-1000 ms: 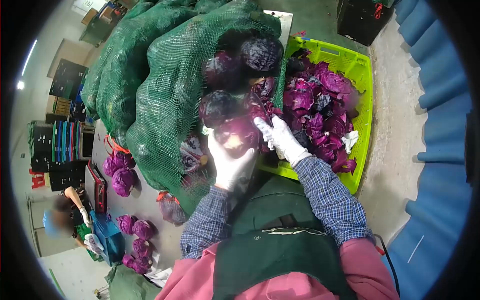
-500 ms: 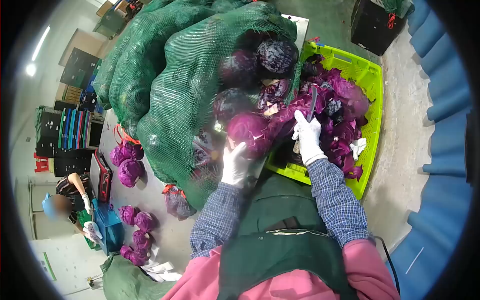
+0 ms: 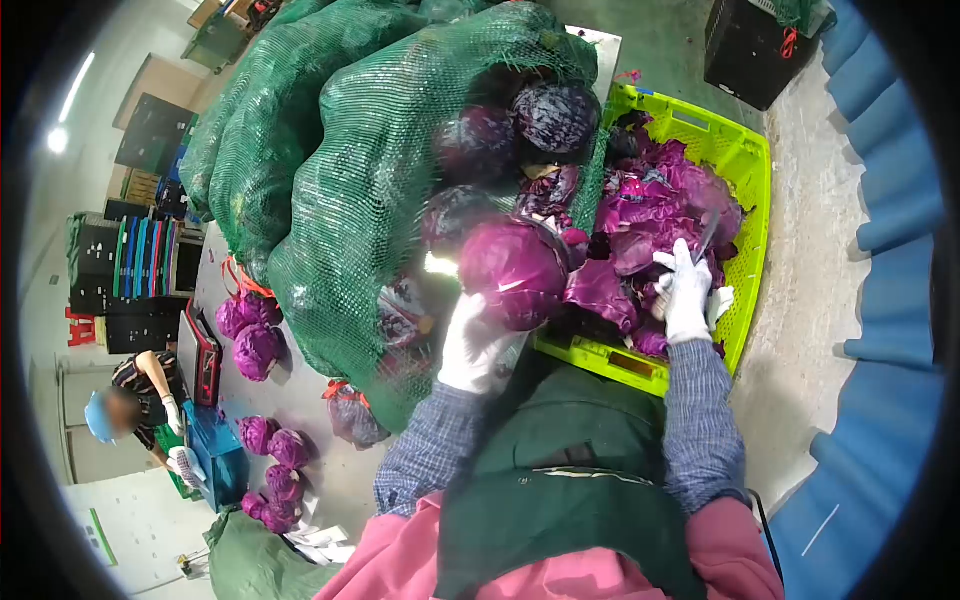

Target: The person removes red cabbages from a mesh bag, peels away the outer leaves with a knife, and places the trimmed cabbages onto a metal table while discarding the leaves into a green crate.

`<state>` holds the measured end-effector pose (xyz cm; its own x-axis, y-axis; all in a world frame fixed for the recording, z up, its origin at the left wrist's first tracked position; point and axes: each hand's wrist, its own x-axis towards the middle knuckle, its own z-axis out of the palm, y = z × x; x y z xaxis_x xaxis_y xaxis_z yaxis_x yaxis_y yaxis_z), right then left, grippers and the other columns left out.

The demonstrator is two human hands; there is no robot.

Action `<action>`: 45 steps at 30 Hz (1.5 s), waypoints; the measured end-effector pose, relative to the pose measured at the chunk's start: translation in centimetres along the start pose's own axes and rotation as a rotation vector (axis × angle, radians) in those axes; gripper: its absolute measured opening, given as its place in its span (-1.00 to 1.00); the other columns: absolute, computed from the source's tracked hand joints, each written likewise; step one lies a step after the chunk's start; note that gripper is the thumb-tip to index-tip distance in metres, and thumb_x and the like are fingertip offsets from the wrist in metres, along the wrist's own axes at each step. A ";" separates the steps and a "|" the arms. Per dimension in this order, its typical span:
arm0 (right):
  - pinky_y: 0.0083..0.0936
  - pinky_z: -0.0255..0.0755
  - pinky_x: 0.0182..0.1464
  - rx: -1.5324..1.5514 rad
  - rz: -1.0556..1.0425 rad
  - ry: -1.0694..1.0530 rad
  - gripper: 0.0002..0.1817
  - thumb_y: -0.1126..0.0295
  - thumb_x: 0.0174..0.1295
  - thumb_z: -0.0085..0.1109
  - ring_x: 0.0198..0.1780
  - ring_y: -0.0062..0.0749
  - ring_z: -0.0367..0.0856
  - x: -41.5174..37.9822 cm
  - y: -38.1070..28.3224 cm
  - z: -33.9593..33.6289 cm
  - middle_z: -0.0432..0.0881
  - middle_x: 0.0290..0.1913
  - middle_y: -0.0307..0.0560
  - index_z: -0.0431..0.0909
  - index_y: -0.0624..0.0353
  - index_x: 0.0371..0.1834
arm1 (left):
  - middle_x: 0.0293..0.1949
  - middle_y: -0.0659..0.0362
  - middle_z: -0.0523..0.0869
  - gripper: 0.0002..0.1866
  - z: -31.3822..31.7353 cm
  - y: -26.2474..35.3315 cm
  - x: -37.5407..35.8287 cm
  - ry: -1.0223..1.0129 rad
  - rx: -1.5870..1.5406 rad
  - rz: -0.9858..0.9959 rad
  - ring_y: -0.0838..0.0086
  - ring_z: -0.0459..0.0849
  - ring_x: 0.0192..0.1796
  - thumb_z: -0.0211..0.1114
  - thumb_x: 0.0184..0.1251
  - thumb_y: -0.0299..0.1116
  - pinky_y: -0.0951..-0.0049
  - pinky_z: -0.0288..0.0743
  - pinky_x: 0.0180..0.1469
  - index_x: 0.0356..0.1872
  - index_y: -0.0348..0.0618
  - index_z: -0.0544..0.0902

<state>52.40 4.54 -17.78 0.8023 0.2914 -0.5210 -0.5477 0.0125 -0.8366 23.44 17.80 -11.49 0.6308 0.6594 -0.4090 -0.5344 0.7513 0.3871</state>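
My left hand (image 3: 470, 348), in a white glove, is wrapped round the lower left side of a red cabbage (image 3: 512, 268). The cabbage has a smooth, shiny purple surface and is held by the mouth of a green mesh sack (image 3: 365, 150). Darker cabbages (image 3: 556, 115) lie in that opening. My right hand (image 3: 686, 300), also gloved, is closed round a knife (image 3: 709, 232), its blade pointing up and away from me. This hand is over loose purple cabbage leaves (image 3: 660, 195) in a yellow-green crate (image 3: 757, 240). The knife's handle is mostly hidden by the fingers.
Several trimmed cabbages (image 3: 288, 448) sit on the table (image 3: 345, 480) at left, near a red-framed scale (image 3: 205, 350). Beyond it, a person in a blue cap (image 3: 100, 415) works at a blue bin (image 3: 220, 450). A black crate (image 3: 750, 50) stands at the far right, near blue curtains (image 3: 890, 300).
My right hand has moved right and down with the knife, away from the cabbage. Loose leaf that trailed from the cabbage now lies in the crate. My left hand still holds the cabbage, slightly turned.
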 end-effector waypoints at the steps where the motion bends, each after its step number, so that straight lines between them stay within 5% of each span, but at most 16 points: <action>1: -0.61 0.39 -0.65 -0.192 -0.147 -0.053 -0.32 0.25 0.30 0.45 -0.64 -0.49 0.50 -2.3 -1.8 0.6 0.73 -0.23 0.00 0.32 0.26 0.37 | 0.45 -0.12 0.41 -0.25 2.8 0.9 -0.5 -0.022 0.314 0.146 0.00 0.40 0.50 0.35 0.33 -0.36 -0.36 0.39 0.41 0.52 -0.20 0.25; 7: -0.51 0.57 -0.40 -0.788 -0.472 -0.658 0.09 -0.01 0.11 0.57 -0.34 -0.46 0.70 -11.9 -1.0 7.8 0.74 -0.08 0.18 0.14 0.13 0.64 | 0.27 0.00 0.56 -0.17 2.8 -0.4 0.3 0.118 0.669 0.224 0.27 0.69 0.20 0.38 0.19 -0.65 0.27 0.67 0.17 0.50 -0.23 0.22; 9: -0.21 0.64 -0.04 -0.751 0.057 -0.801 0.04 -0.02 0.12 0.54 -0.09 -0.08 0.80 -11.4 -2.8 8.5 0.75 -0.03 0.27 0.21 0.12 0.61 | 0.25 0.01 0.58 -0.14 1.7 -1.1 0.9 0.104 0.681 0.290 0.29 0.70 0.16 0.42 0.16 -0.64 0.29 0.67 0.17 0.50 -0.23 0.21; 12: -0.61 0.42 -0.51 -0.619 -0.016 -0.819 -0.08 0.24 0.24 0.48 -0.60 -0.69 0.43 -10.7 -0.9 8.1 0.71 -0.29 -0.17 0.19 0.07 0.64 | 0.25 0.01 0.58 -0.12 1.0 -1.0 0.9 0.131 0.741 0.268 0.29 0.70 0.17 0.45 0.13 -0.63 0.28 0.66 0.20 0.50 -0.22 0.22; 17: -0.55 0.42 -0.55 -0.907 -0.766 -0.503 -0.39 0.49 0.22 0.17 -0.62 -0.56 0.56 -10.3 4.1 7.0 0.71 -0.38 -0.10 0.42 0.30 0.41 | 0.34 0.03 0.49 -0.07 1.1 -0.9 1.3 0.080 0.667 0.250 0.25 0.57 0.33 0.47 0.09 -0.65 0.23 0.61 0.29 0.52 -0.18 0.21; 20: -0.31 0.62 -0.39 -0.620 0.104 -0.451 -0.51 0.33 0.17 0.27 -0.50 -0.29 0.71 -6.7 4.7 4.6 0.76 -0.33 0.02 0.59 0.21 0.20 | 0.45 -0.07 0.34 -0.08 -0.1 0.6 2.4 0.065 0.528 0.149 0.17 0.47 0.42 0.42 0.17 -0.67 0.18 0.61 0.31 0.54 -0.13 0.13; 22: -0.43 0.51 -0.58 -0.615 0.048 -0.381 -0.69 0.41 0.18 0.24 -0.65 -0.49 0.57 -5.7 6.2 3.5 0.72 -0.44 -0.10 0.66 0.24 0.00 | 0.41 -0.11 0.42 -0.10 0.4 2.0 2.3 0.093 0.455 0.049 0.20 0.53 0.38 0.37 0.21 -0.67 0.20 0.63 0.26 0.57 -0.22 0.13; 24: -0.57 0.46 -0.60 -0.446 0.036 -0.351 -0.69 0.51 0.25 0.16 -0.47 -0.52 0.68 -3.7 5.6 1.7 0.71 -0.32 -0.05 0.58 0.30 0.07 | 0.41 -0.09 0.44 -0.10 -1.5 1.4 2.8 0.081 0.463 0.181 0.24 0.56 0.36 0.36 0.23 -0.68 0.24 0.64 0.26 0.59 -0.25 0.12; 26: -0.39 0.58 -0.46 -0.848 -0.145 -0.248 -0.61 0.38 0.28 0.27 -0.40 -0.29 0.74 -2.8 1.4 0.3 0.74 -0.25 0.05 0.56 0.31 0.13 | 0.42 -0.06 0.44 -0.09 -0.3 1.8 2.2 0.041 0.498 0.173 0.23 0.54 0.37 0.38 0.22 -0.66 0.26 0.63 0.27 0.59 -0.25 0.12; 28: -0.22 0.65 -0.20 -1.228 -0.983 -0.111 -0.45 0.17 0.27 0.37 -0.27 -0.01 0.76 -2.6 0.0 -0.9 0.76 -0.19 0.16 0.52 0.29 0.22 | 0.41 0.00 0.44 -0.02 -0.1 2.2 2.1 0.027 0.626 0.190 0.24 0.52 0.38 0.47 0.14 -0.64 0.31 0.62 0.27 0.59 -0.25 0.13; 29: -0.16 0.63 -0.02 -1.232 -1.037 -0.065 -0.32 0.00 0.24 0.41 -0.17 0.14 0.74 -2.8 -0.2 -1.2 0.75 -0.06 0.25 0.49 0.21 0.29 | 0.47 0.02 0.39 0.08 0.1 2.9 2.0 -0.022 0.887 0.210 0.29 0.43 0.46 0.55 0.01 -0.60 0.32 0.42 0.41 0.60 -0.26 0.14; 30: -0.17 0.65 -0.06 -1.221 -0.836 -0.138 -0.34 0.00 0.27 0.37 0.03 0.07 0.74 -5.6 -3.1 0.5 0.72 0.06 0.20 0.49 0.12 0.34 | 0.53 0.05 0.34 0.18 1.0 3.6 1.9 -0.076 1.147 0.225 0.34 0.34 0.53 0.64 -0.12 -0.55 0.32 0.22 0.55 0.61 -0.27 0.14; 34: -0.34 0.61 -0.18 -0.656 -0.112 -0.660 -0.38 0.05 0.36 0.32 -0.27 -0.29 0.75 -8.0 -3.5 5.8 0.77 -0.25 -0.05 0.50 0.07 0.41 | 0.60 -0.13 0.19 0.20 6.2 4.8 2.4 -0.378 1.936 0.121 0.11 0.10 0.66 0.64 -0.14 -0.42 0.24 -0.07 0.67 0.62 -0.26 0.12; 38: -0.24 0.60 -0.13 -0.860 -0.344 -0.654 -0.54 0.01 0.41 0.23 -0.18 -0.17 0.77 -7.5 -0.5 6.7 0.77 -0.16 -0.06 0.64 0.02 0.23 | 0.62 -0.35 -0.04 0.23 2.0 2.6 0.6 -0.312 1.890 0.252 -0.02 -0.13 0.70 0.54 0.04 -0.34 0.19 -0.21 0.68 0.61 -0.48 -0.13; 42: -0.12 0.61 -0.20 -0.995 -0.857 -0.491 -0.73 0.08 0.43 0.18 -0.22 0.00 0.75 -7.5 0.6 6.5 0.74 -0.21 -0.03 0.66 0.00 -0.06 | 0.62 -0.41 -0.31 0.55 3.1 -1.0 -0.3 -0.164 2.156 0.328 -0.15 -0.34 0.69 0.68 -0.12 0.12 0.14 -0.32 0.68 0.59 -0.52 -0.30; 45: -0.11 0.62 -0.24 -1.013 -0.879 -0.552 -0.63 0.06 0.45 0.16 -0.26 0.01 0.76 -8.2 -0.1 5.9 0.76 -0.20 0.02 0.61 0.04 0.13 | 0.60 -0.44 -0.11 0.58 3.0 -1.5 1.1 0.006 2.031 0.431 -0.17 -0.10 0.67 0.72 -0.22 0.16 0.11 -0.15 0.67 0.59 -0.53 -0.21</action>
<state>44.50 7.84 -12.39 0.4640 0.8733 0.1485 0.6511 -0.2225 -0.7256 26.65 17.38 -10.02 0.6592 0.7492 -0.0642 0.6290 -0.5026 0.5931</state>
